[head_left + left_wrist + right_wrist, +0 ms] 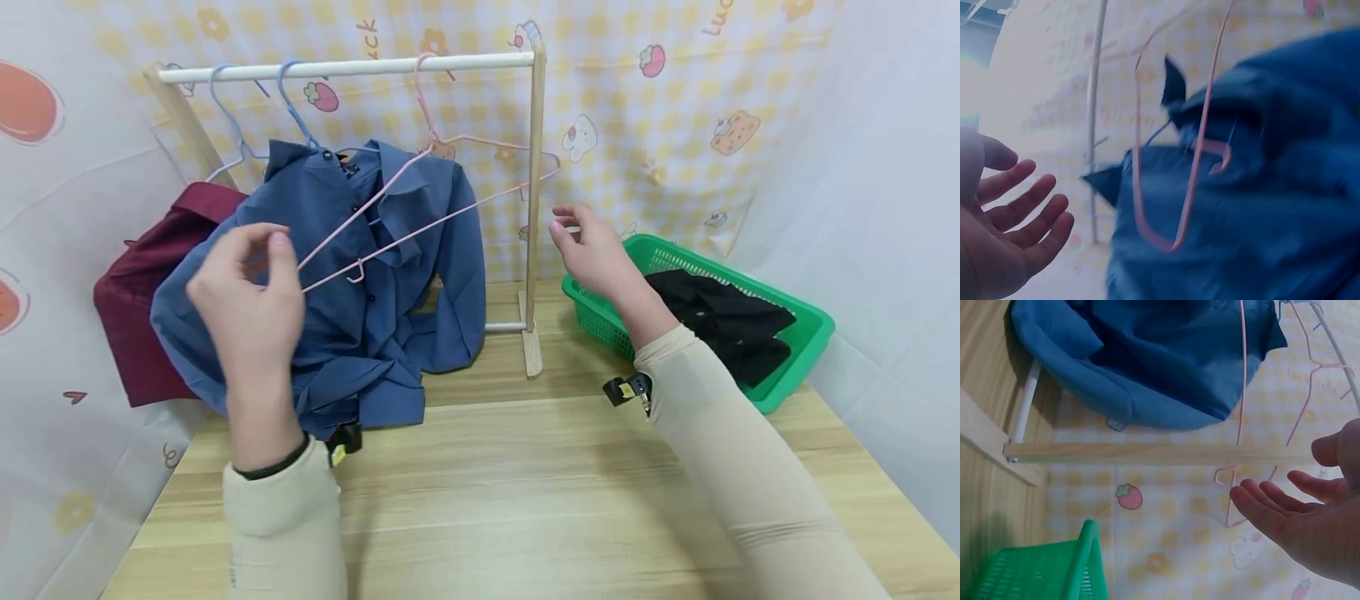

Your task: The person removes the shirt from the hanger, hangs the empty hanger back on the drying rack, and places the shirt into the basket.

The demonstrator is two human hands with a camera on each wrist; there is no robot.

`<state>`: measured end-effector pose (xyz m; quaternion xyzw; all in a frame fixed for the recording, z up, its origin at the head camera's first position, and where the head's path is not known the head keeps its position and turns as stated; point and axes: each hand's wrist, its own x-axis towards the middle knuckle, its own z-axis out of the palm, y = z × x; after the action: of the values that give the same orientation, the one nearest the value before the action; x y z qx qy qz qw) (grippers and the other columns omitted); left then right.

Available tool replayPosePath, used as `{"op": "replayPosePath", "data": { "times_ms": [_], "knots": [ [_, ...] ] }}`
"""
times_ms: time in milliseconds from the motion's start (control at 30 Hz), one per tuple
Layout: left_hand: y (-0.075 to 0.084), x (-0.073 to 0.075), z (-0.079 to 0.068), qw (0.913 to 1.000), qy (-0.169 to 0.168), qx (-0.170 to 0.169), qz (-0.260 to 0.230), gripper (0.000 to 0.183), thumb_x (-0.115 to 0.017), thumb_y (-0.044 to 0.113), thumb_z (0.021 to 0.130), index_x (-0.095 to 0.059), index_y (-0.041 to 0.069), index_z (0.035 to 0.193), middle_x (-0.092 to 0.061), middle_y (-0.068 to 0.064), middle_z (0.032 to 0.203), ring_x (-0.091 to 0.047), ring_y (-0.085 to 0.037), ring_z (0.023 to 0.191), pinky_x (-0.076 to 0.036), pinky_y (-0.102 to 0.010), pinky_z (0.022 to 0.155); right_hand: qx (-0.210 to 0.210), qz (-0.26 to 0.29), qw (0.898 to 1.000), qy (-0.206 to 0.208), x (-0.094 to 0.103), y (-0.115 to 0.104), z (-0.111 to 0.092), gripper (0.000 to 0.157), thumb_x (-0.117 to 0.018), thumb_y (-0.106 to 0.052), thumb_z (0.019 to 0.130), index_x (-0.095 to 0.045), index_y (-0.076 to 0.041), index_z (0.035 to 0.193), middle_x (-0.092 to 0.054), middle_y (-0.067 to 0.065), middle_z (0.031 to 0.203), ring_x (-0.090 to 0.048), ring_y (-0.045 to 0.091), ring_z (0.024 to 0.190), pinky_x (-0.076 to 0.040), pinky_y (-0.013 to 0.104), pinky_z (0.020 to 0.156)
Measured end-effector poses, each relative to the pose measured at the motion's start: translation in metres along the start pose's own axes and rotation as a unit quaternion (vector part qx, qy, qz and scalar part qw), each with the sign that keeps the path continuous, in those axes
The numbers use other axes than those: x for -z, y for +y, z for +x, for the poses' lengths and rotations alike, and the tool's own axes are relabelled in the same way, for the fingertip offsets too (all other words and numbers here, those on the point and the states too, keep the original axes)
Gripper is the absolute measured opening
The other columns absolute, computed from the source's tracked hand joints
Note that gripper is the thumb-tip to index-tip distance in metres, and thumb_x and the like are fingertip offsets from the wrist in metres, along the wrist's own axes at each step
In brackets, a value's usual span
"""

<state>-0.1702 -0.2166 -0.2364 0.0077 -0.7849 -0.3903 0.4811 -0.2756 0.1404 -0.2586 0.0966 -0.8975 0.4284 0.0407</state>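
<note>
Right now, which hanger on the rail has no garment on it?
The pink hanger, rightmost on the rail, is bare. The other two are blue: the middle hanger carries the blue shirt, the left hanger the maroon garment.

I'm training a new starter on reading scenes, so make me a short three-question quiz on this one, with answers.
1. Multiple choice: what colour is the garment in the green basket?
a) maroon
b) black
c) blue

2. True or false: the pink hanger hangs from the white rod with no garment on it.

3. Short answer: in the head view, which is nearer the green basket, the left hand or the right hand?

Key: 1. b; 2. true; 3. the right hand
</note>
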Motion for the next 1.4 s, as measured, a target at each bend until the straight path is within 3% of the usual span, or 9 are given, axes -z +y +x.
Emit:
{"op": "replayPosePath", "data": {
  "times_ms": [133, 267, 433, 567, 667, 867, 1167, 1333, 1400],
  "knots": [
    [-0.009, 0.018, 0.017, 0.9981, 0.018, 0.003, 0.059, 0.034, -0.060, 0.031, 0.106, -0.078, 0.004, 0.117, -0.079, -0.013, 0.118, -0.070, -0.025, 0.112, -0.049, -0.018, 0.099, -0.003, 0.019, 1.000, 0.006, -0.007, -0.003, 0.014, 0.056, -0.041, -0.040, 0.115, -0.036, -0.013, 0.164, -0.044, 0.013, 0.166, -0.048, 0.033, 0.152, -0.047, 0.052, 0.119],
    [-0.019, 0.032, 0.031, 0.9923, 0.002, 0.040, 0.117, 0.039, -0.059, 0.032, 0.105, -0.075, 0.005, 0.126, -0.075, -0.018, 0.128, -0.063, -0.032, 0.121, -0.044, -0.038, 0.112, -0.003, 0.037, 0.999, 0.016, -0.015, 0.000, 0.029, 0.059, -0.041, -0.040, 0.115, -0.033, -0.011, 0.166, -0.042, 0.015, 0.167, -0.048, 0.035, 0.152, -0.046, 0.051, 0.120],
    [-0.033, 0.040, 0.046, 0.9776, -0.061, 0.091, 0.180, 0.049, -0.055, 0.035, 0.106, -0.064, 0.009, 0.146, -0.063, -0.019, 0.149, -0.053, -0.039, 0.142, -0.037, -0.057, 0.122, 0.011, 0.072, 0.996, 0.042, -0.025, 0.007, 0.045, 0.058, -0.041, -0.040, 0.115, -0.035, -0.009, 0.164, -0.044, 0.015, 0.165, -0.047, 0.034, 0.152, -0.044, 0.048, 0.122],
    [-0.044, 0.040, 0.053, 0.9633, -0.128, 0.098, 0.215, 0.054, -0.050, 0.036, 0.107, -0.057, 0.008, 0.153, -0.058, -0.024, 0.153, -0.051, -0.047, 0.144, -0.036, -0.065, 0.122, 0.036, 0.110, 0.991, 0.070, -0.033, 0.014, 0.052, 0.055, -0.042, -0.036, 0.115, -0.039, -0.005, 0.161, -0.047, 0.017, 0.163, -0.049, 0.034, 0.151, -0.044, 0.046, 0.123],
    [-0.051, 0.039, 0.056, 0.9551, -0.157, 0.099, 0.231, 0.055, -0.049, 0.036, 0.108, -0.055, 0.007, 0.154, -0.059, -0.028, 0.151, -0.051, -0.051, 0.141, -0.036, -0.069, 0.119, 0.056, 0.135, 0.985, 0.091, -0.039, 0.017, 0.057, 0.051, -0.042, -0.033, 0.116, -0.041, -0.007, 0.159, -0.051, 0.018, 0.157, -0.056, 0.034, 0.142, -0.050, 0.046, 0.116],
    [-0.057, 0.039, 0.055, 0.9548, -0.148, 0.111, 0.232, 0.049, -0.053, 0.032, 0.109, -0.061, 0.006, 0.149, -0.063, -0.030, 0.144, -0.050, -0.052, 0.141, -0.035, -0.068, 0.119, 0.088, 0.171, 0.976, 0.099, -0.047, 0.020, 0.066, 0.044, -0.041, -0.030, 0.116, -0.043, -0.006, 0.153, -0.056, 0.019, 0.142, -0.068, 0.034, 0.117, -0.057, 0.044, 0.101],
    [-0.065, 0.044, 0.046, 0.9593, -0.113, 0.124, 0.227, 0.045, -0.052, 0.034, 0.110, -0.068, 0.006, 0.141, -0.070, -0.029, 0.134, -0.056, -0.048, 0.132, -0.040, -0.062, 0.114, 0.114, 0.129, 0.980, 0.102, -0.051, 0.025, 0.074, 0.045, -0.036, -0.037, 0.115, -0.041, -0.006, 0.148, -0.059, 0.018, 0.136, -0.072, 0.036, 0.114, -0.057, 0.046, 0.098],
    [-0.073, 0.048, 0.040, 0.9617, -0.100, 0.123, 0.224, 0.045, -0.051, 0.032, 0.111, -0.069, 0.004, 0.140, -0.070, -0.030, 0.131, -0.057, -0.048, 0.129, -0.038, -0.061, 0.114, 0.114, 0.152, 0.975, 0.113, -0.056, 0.027, 0.075, 0.042, -0.036, -0.036, 0.115, -0.042, -0.007, 0.144, -0.058, 0.015, 0.128, -0.070, 0.033, 0.106, -0.059, 0.044, 0.096],
    [-0.075, 0.049, 0.037, 0.9615, -0.093, 0.124, 0.227, 0.043, -0.050, 0.030, 0.110, -0.070, 0.002, 0.138, -0.071, -0.030, 0.128, -0.058, -0.047, 0.125, -0.040, -0.056, 0.109, 0.115, 0.165, 0.973, 0.115, -0.057, 0.027, 0.075, 0.039, -0.037, -0.034, 0.115, -0.043, -0.006, 0.142, -0.057, 0.014, 0.123, -0.069, 0.031, 0.103, -0.060, 0.043, 0.094]
  ]
}}
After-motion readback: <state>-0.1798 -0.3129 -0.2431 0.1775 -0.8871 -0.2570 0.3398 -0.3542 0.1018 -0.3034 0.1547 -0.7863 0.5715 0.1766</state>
